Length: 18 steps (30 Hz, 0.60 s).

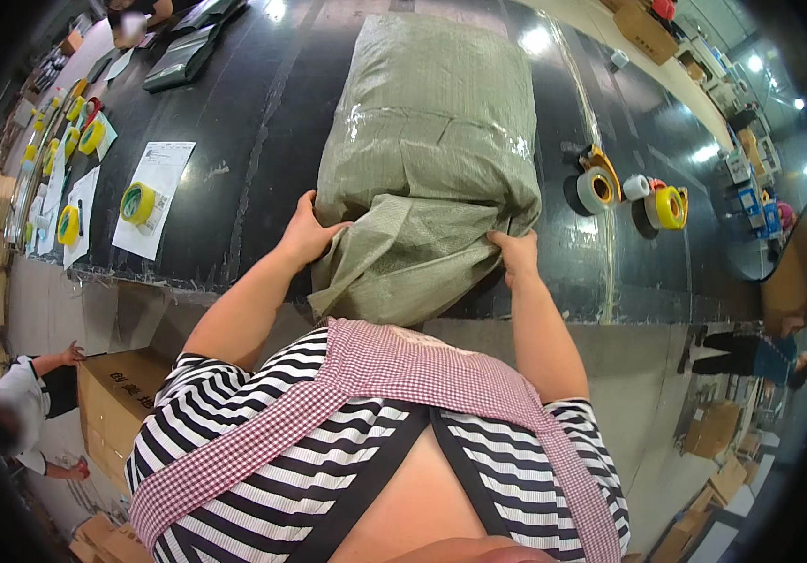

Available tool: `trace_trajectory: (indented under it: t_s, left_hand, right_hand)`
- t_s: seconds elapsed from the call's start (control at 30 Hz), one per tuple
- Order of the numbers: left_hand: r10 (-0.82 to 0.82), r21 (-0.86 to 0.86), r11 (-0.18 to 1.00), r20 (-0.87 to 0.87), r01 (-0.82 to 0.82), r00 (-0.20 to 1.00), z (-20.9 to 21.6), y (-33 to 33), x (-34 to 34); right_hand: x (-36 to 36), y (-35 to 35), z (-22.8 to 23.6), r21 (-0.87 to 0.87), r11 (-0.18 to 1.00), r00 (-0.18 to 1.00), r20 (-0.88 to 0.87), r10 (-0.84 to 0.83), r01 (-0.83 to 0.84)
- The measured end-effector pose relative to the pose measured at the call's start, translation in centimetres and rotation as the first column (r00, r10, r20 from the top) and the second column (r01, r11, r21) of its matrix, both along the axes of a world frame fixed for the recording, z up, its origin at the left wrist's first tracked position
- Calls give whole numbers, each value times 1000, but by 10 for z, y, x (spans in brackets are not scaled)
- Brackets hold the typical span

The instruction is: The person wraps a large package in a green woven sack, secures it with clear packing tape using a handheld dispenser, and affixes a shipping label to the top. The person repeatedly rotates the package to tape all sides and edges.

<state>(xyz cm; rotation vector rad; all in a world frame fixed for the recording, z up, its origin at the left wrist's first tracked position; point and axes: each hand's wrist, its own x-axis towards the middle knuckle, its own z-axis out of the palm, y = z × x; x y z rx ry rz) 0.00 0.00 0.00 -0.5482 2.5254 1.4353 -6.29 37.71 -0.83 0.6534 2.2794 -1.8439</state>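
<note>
A bulky grey-green woven sack (431, 103) lies stuffed full on the dark table, its loose end folded and hanging toward me at the near edge. Shiny tape-like patches cross its upper part. At the sack's near left corner, my left hand (308, 235) grips the fabric, thumb on top and fingers partly behind the cloth. My right hand (517, 255) pinches the loose end at the right corner, thumb over the cloth. What is inside the sack is hidden.
On the dark table (263, 122), a yellow tape roll (138, 203) rests on a paper sheet (161, 159). More tape rolls and papers lie far left. Right of the sack are a tape dispenser (598, 188) and a yellow roll (671, 207). A large carton (117, 403) stands behind left; people stand on both sides.
</note>
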Motion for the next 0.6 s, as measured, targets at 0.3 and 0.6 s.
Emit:
trace_trajectory:
  t_s: [0.3,0.6]
  left_hand:
    - [-301,800,599,264,-34,916,16,23,108]
    - [80,884,459,58,-88,995,41,28,211]
  right_hand:
    - [83,33,27,-456,878,905,299,304,-144]
    - [141,91,13,-731,679,927,298,230,66]
